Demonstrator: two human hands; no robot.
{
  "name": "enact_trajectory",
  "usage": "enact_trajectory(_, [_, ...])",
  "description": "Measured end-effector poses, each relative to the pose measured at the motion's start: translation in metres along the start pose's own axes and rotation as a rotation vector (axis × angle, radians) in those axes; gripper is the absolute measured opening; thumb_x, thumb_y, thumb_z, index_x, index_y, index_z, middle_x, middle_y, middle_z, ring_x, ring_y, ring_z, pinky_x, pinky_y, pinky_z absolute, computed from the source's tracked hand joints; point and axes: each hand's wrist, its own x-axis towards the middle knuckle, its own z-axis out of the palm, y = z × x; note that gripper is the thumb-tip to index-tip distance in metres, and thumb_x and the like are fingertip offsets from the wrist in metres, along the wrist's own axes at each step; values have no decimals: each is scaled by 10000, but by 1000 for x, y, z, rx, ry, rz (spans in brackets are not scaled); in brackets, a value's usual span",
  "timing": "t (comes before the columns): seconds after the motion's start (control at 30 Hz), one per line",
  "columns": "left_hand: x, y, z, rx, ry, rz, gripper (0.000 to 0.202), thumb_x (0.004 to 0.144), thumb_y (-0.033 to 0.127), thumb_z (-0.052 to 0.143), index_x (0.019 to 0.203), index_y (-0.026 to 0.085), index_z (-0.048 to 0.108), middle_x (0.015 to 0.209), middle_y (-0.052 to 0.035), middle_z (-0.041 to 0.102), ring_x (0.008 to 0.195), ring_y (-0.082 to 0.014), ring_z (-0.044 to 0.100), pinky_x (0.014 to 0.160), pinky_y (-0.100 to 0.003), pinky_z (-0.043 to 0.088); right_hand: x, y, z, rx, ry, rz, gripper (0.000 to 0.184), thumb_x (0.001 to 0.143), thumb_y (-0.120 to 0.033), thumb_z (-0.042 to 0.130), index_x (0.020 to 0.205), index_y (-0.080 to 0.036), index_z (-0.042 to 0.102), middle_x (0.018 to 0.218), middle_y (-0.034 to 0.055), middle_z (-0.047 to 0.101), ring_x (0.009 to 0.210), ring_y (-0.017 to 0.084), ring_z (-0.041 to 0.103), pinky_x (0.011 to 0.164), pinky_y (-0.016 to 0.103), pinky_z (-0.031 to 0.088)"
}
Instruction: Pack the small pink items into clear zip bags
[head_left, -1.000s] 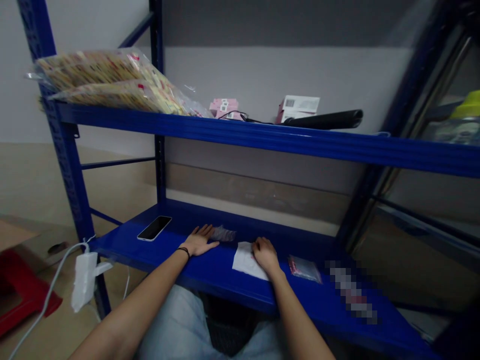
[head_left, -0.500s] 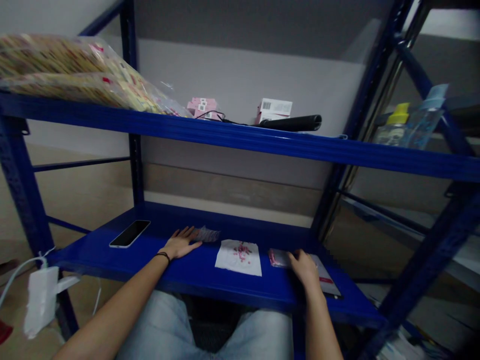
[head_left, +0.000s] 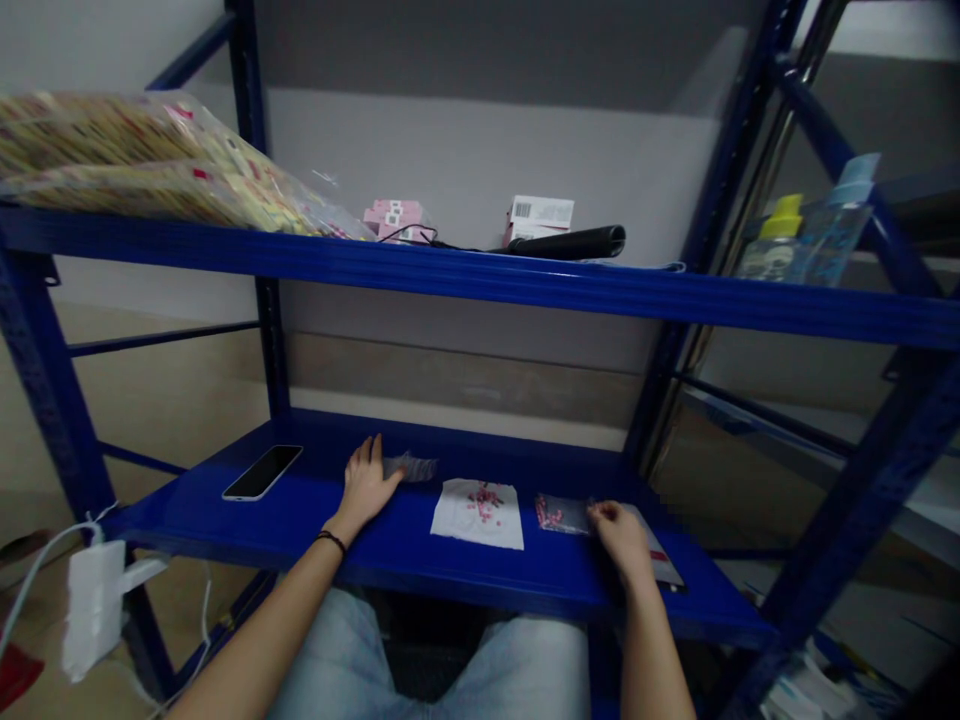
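Observation:
My left hand (head_left: 366, 485) rests on the lower blue shelf with its fingers apart. Its thumb lies against a small stack of clear plastic bags (head_left: 415, 468). At the right, my right hand (head_left: 621, 532) has its fingertips pinched at the right edge of a clear plastic bag (head_left: 566, 515). Small pink pieces are gathered at that bag's left end. Between the hands lies a white sheet (head_left: 459, 516) with several pink and dark red pieces or a printed pattern on it; I cannot tell which. A flat grey-white item with a red band (head_left: 661, 562) is partly hidden by my right hand.
A phone (head_left: 264, 473) lies on the left of the lower shelf (head_left: 330, 535). A white power strip (head_left: 94, 610) hangs at the left post. The upper shelf (head_left: 450, 275) bears bagged goods (head_left: 150, 165), small boxes (head_left: 541, 211), a black rod-like object (head_left: 577, 243) and bottles (head_left: 780, 240).
My left hand has turned more upright, its fingers pointing away and closer together. My right hand has shifted slightly right to the bag's edge, uncovering more of the bag.

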Motion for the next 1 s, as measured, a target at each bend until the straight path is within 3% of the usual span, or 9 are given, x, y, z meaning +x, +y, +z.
enact_trajectory(0.1, [-30, 56, -21, -290, 66, 180, 447, 903, 352, 507, 1303, 161, 569, 1292, -138, 607, 1239, -318, 508, 1062, -429, 391, -20, -19, -7, 313, -21, -109, 259, 832, -411, 532, 875, -186, 653, 767, 39, 690, 723, 206, 645, 614, 269, 430])
enact_trajectory(0.2, [-70, 115, -39, -646, -108, 348, 239, 941, 285, 484, 1006, 228, 707, 1043, -53, 716, 996, -229, 645, 908, -322, 492, -59, -56, -9, 757, -156, -249, 251, 780, -429, 655, 874, -201, 604, 694, -20, 608, 627, 157, 564, 574, 243, 401])
enact_trajectory(0.27, [-97, 143, -48, -831, -211, 315, 208, 940, 273, 517, 985, 233, 716, 943, -27, 744, 866, -196, 679, 794, -272, 518, -92, -82, -6, 871, -205, -296, 267, 763, -422, 716, 843, -211, 575, 681, -44, 556, 602, 130, 514, 558, 224, 384])
enact_trajectory(0.33, [-120, 159, -55, -976, -254, 260, 202, 948, 290, 529, 955, 227, 721, 917, -24, 751, 832, -185, 687, 755, -248, 526, -124, -104, 0, 919, -235, -354, 266, 776, -414, 730, 798, -211, 560, 699, -44, 537, 616, 121, 494, 572, 217, 392])
enact_trajectory(0.4, [-137, 160, -62, -1062, -258, 212, 204, 955, 317, 539, 961, 222, 719, 936, -32, 752, 833, -184, 690, 746, -237, 533, -151, -117, 8, 961, -284, -381, 249, 806, -421, 711, 823, -211, 579, 748, -25, 566, 671, 137, 521, 613, 224, 424])
enact_trajectory(0.53, [-159, 141, -75, -1072, -194, 124, 211, 950, 366, 568, 970, 229, 728, 948, -37, 752, 829, -185, 698, 752, -233, 551, -179, -129, 23, 989, -421, -412, 223, 871, -426, 645, 927, -211, 631, 864, 27, 635, 814, 190, 581, 721, 264, 472])
enact_trajectory(0.67, [-166, 124, -79, -1059, -177, 80, 219, 941, 388, 586, 1025, 247, 731, 986, -36, 753, 858, -190, 704, 766, -234, 561, -184, -136, 34, 994, -462, -455, 238, 875, -441, 633, 921, -209, 655, 899, 48, 648, 852, 216, 593, 771, 293, 484])
enact_trajectory(0.77, [-165, 119, -76, -1057, -197, 65, 226, 947, 398, 572, 970, 233, 725, 894, -31, 748, 793, -180, 693, 704, -224, 547, -184, -140, 36, 984, -482, -459, 251, 872, -456, 629, 874, -206, 649, 829, 30, 620, 789, 197, 569, 723, 277, 475])
enact_trajectory(1.0, [-163, 112, -61, -723, -151, 146, 314, 1002, 322, 396, 764, 244, 586, 751, -39, 650, 719, -191, 620, 673, -290, 464, -188, -138, 49, 862, -480, -455, 298, 908, -489, 562, 816, -208, 595, 703, -8, 566, 648, 152, 522, 610, 234, 435])
